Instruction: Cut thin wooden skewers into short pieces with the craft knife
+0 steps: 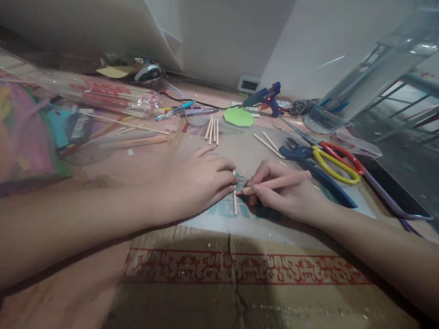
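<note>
My left hand lies over the sheet with its fingertips pressed on a short wooden stick. The stick's near end sticks out below the fingers; part of it is hidden under them. Closed round a slim pink pen, my right hand rests just to the right. The pen's tip meets or almost meets the stick's side. Beyond my left hand lie several short sticks side by side. Two more cut sticks lie beyond my right hand.
A whitish sheet covers part of the patterned cardboard. Scissors, dark-handled cutters and a phone lie at right. A blue glue gun, green octagonal piece and clear cylinder stand farther back. Bagged sticks lie left.
</note>
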